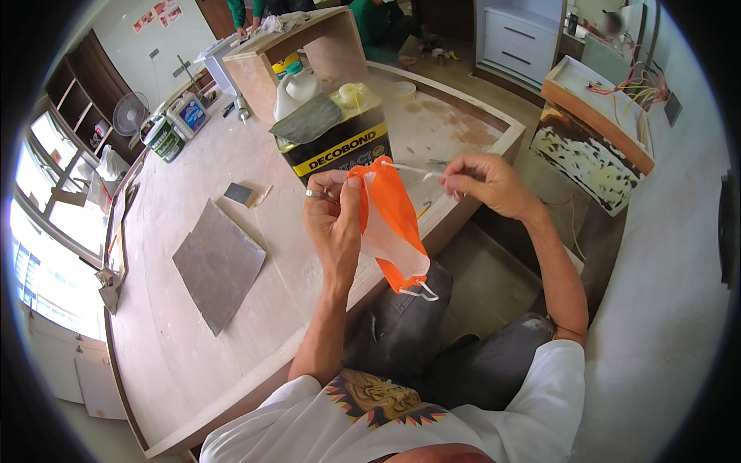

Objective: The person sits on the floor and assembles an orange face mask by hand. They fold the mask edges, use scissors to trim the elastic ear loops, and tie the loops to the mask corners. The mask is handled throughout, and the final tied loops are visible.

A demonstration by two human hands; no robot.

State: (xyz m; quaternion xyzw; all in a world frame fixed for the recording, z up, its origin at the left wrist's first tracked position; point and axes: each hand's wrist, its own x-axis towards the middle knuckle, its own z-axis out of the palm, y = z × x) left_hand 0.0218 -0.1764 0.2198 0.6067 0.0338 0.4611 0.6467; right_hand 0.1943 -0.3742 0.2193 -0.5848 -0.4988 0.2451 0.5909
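Note:
An orange and white face mask [394, 208] hangs in front of me, over the near edge of a large wooden panel [177, 370]. My left hand [336, 216], with a ring on one finger, pinches its upper edge between thumb and fingers. To the right, my right hand [488, 184] is closed on the end of a white ear loop and holds it stretched out from the mask. The other ear loop dangles free at the lower corner. Just behind the mask stands a rectangular metal can [332, 154] with a black and yellow label and a grey sheet [309, 119] on top.
A grey square sheet [218, 266] and a small dark pad [238, 193] lie on the panel at left. Farther back are a wooden box frame [255, 73], a white jug [296, 92] and a green tub [164, 140]. Loose wires [637, 91] hang at right. Other people in green stand beyond.

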